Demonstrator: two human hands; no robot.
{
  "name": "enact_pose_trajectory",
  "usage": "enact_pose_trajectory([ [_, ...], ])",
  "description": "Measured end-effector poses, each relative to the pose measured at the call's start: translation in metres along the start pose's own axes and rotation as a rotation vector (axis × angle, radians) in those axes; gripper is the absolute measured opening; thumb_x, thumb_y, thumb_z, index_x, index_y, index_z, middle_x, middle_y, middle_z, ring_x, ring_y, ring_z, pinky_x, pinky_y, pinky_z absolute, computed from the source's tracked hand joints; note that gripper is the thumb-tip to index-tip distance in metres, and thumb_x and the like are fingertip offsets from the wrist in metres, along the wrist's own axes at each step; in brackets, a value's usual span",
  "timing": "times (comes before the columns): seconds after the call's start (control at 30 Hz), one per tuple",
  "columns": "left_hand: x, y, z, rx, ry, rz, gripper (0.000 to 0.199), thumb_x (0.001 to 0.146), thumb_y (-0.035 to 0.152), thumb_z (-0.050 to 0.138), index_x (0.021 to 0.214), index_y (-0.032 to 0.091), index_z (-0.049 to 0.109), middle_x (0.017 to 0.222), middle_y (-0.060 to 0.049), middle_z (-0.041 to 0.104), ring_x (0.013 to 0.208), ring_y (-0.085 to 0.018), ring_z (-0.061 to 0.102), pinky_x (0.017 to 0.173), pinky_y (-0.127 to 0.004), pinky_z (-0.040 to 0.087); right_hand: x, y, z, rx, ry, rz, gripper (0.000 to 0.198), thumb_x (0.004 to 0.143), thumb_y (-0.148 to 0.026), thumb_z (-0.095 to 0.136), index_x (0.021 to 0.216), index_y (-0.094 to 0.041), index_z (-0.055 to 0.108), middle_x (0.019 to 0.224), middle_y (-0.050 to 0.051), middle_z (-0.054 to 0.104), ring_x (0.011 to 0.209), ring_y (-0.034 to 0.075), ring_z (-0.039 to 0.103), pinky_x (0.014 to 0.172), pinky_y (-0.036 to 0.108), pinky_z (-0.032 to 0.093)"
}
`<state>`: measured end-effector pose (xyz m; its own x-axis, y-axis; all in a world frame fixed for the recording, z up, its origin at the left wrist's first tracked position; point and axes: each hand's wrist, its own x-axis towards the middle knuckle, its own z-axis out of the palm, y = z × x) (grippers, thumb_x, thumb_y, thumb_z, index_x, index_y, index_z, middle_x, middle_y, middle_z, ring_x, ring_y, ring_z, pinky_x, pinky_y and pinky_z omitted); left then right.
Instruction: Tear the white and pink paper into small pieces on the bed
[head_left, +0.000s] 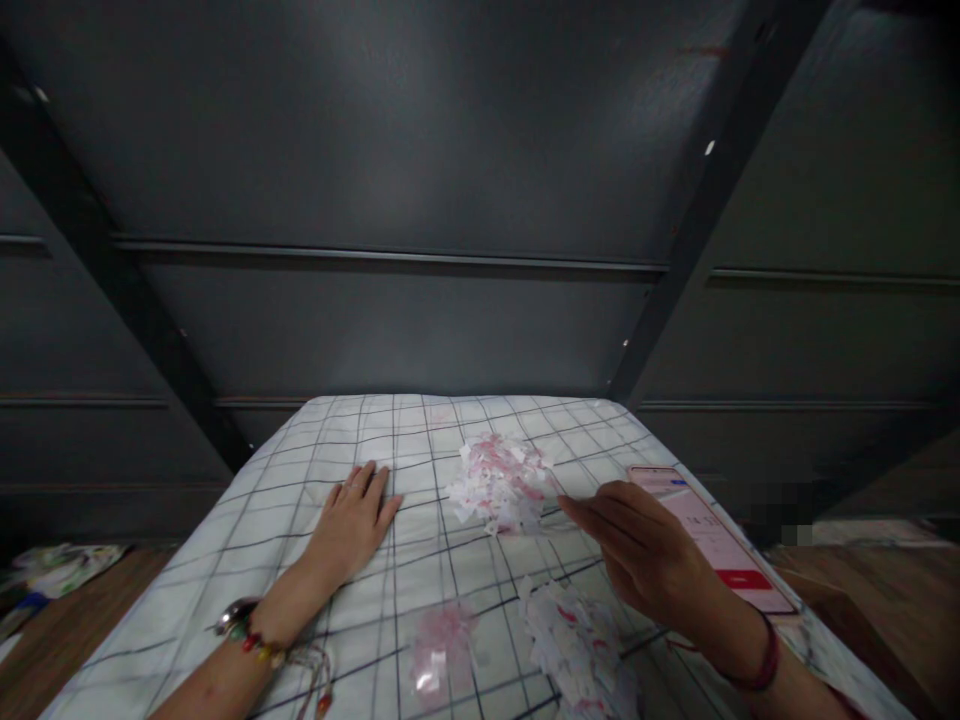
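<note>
My left hand [352, 525] lies flat on the checked tablecloth [420, 560], fingers stretched out and holding nothing. Just right of the far paper heap, my right hand [649, 545] hovers with its fingers extended close together, pointing left. No object shows in it, though its palm side is hidden. The far heap of torn white and pink paper scraps [499, 480] sits between my two hands. A second heap of paper scraps [577, 645] is nearer to me, below my right hand. Left of that heap lies a clear plastic packet with pink contents [442, 655].
A phone with a lit screen [712, 540] lies at the table's right side, partly behind my right hand. Dark metal panels [405, 330] rise beyond the far table edge. On the floor at the left is a patterned cloth or bag [67, 575].
</note>
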<state>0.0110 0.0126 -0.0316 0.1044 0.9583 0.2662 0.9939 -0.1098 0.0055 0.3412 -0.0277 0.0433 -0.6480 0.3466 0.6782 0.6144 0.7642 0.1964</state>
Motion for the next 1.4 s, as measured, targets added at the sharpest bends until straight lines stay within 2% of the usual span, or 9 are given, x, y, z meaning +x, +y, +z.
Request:
enact_pose_trajectory([
  [0.23, 0.000, 0.001, -0.003, 0.039, -0.036, -0.010, 0.048, 0.091, 0.039, 0.031, 0.127, 0.010, 0.045, 0.135, -0.017, 0.043, 0.125, -0.028, 0.037, 0.099, -0.045, 0.032, 0.001, 0.001, -0.003, -0.089, 0.017, -0.013, 0.047, 0.074, 0.003, 0.035, 0.114, -0.011, 0.054, 0.080, 0.007, 0.062, 0.080, 0.019, 0.052, 0.070, 0.035, 0.053],
  [0.33, 0.000, 0.002, -0.004, 0.029, -0.040, -0.011, 0.048, 0.091, 0.039, 0.032, 0.127, 0.009, 0.045, 0.135, -0.018, 0.042, 0.125, -0.029, 0.037, 0.099, -0.045, 0.032, 0.000, 0.000, -0.005, -0.055, 0.007, -0.044, 0.043, 0.074, 0.003, 0.036, 0.109, -0.011, 0.057, 0.081, 0.007, 0.063, 0.082, 0.019, 0.053, 0.073, 0.034, 0.053],
  [0.5, 0.000, 0.002, -0.004, 0.039, -0.025, -0.008, 0.048, 0.091, 0.039, 0.032, 0.127, 0.011, 0.045, 0.135, -0.016, 0.043, 0.125, -0.028, 0.037, 0.099, -0.044, 0.033, -0.003, -0.003, -0.004, -0.020, 0.025, -0.071, 0.044, 0.075, 0.002, 0.037, 0.113, -0.010, 0.055, 0.086, 0.007, 0.063, 0.087, 0.019, 0.053, 0.076, 0.034, 0.052],
  [0.7, 0.000, 0.001, -0.001, 0.027, -0.019, -0.009, 0.047, 0.090, 0.039, 0.034, 0.127, 0.011, 0.045, 0.135, -0.017, 0.043, 0.126, -0.028, 0.036, 0.100, -0.044, 0.032, 0.000, -0.007, -0.002, -0.014, 0.028, -0.051, 0.041, 0.077, 0.002, 0.035, 0.110, -0.012, 0.056, 0.083, 0.006, 0.064, 0.081, 0.018, 0.054, 0.073, 0.034, 0.052],
  [0.83, 0.001, 0.001, -0.002, 0.037, -0.044, -0.005, 0.049, 0.091, 0.039, 0.034, 0.128, 0.009, 0.045, 0.135, -0.017, 0.043, 0.126, -0.029, 0.036, 0.100, -0.045, 0.032, -0.002, -0.008, -0.002, 0.018, 0.037, -0.079, 0.039, 0.079, 0.001, 0.037, 0.111, -0.011, 0.055, 0.084, 0.006, 0.064, 0.084, 0.018, 0.054, 0.074, 0.032, 0.052],
  [1.0, 0.001, 0.002, -0.004, 0.052, -0.062, -0.008, 0.050, 0.091, 0.040, 0.032, 0.128, 0.009, 0.044, 0.136, -0.017, 0.042, 0.126, -0.029, 0.035, 0.100, -0.044, 0.031, 0.000, -0.007, -0.002, -0.011, 0.040, -0.045, 0.043, 0.078, 0.002, 0.034, 0.115, -0.011, 0.054, 0.084, 0.006, 0.064, 0.083, 0.018, 0.055, 0.074, 0.034, 0.052],
  [1.2, 0.001, 0.001, -0.002, 0.059, -0.040, -0.003, 0.050, 0.091, 0.040, 0.032, 0.128, 0.010, 0.044, 0.135, -0.016, 0.043, 0.125, -0.029, 0.037, 0.100, -0.045, 0.032, 0.009, -0.016, -0.009, 0.092, 0.002, -0.138, 0.032, 0.082, -0.003, 0.037, 0.107, -0.009, 0.057, 0.080, 0.007, 0.064, 0.078, 0.017, 0.055, 0.067, 0.029, 0.052],
  [1.3, 0.001, 0.000, -0.001, 0.049, -0.035, 0.006, 0.050, 0.091, 0.040, 0.032, 0.128, 0.009, 0.045, 0.135, -0.017, 0.043, 0.125, -0.029, 0.037, 0.099, -0.046, 0.032, 0.004, -0.011, -0.012, 0.045, 0.044, -0.102, 0.035, 0.080, -0.001, 0.037, 0.109, -0.008, 0.055, 0.083, 0.008, 0.065, 0.083, 0.018, 0.055, 0.071, 0.031, 0.051],
  [1.4, 0.001, -0.001, 0.000, 0.041, -0.031, 0.006, 0.049, 0.090, 0.039, 0.033, 0.127, 0.009, 0.045, 0.135, -0.017, 0.043, 0.125, -0.029, 0.037, 0.099, -0.046, 0.033, 0.001, -0.003, -0.013, 0.056, 0.002, -0.073, 0.038, 0.080, 0.000, 0.036, 0.112, -0.010, 0.054, 0.083, 0.007, 0.064, 0.081, 0.017, 0.055, 0.071, 0.032, 0.052],
])
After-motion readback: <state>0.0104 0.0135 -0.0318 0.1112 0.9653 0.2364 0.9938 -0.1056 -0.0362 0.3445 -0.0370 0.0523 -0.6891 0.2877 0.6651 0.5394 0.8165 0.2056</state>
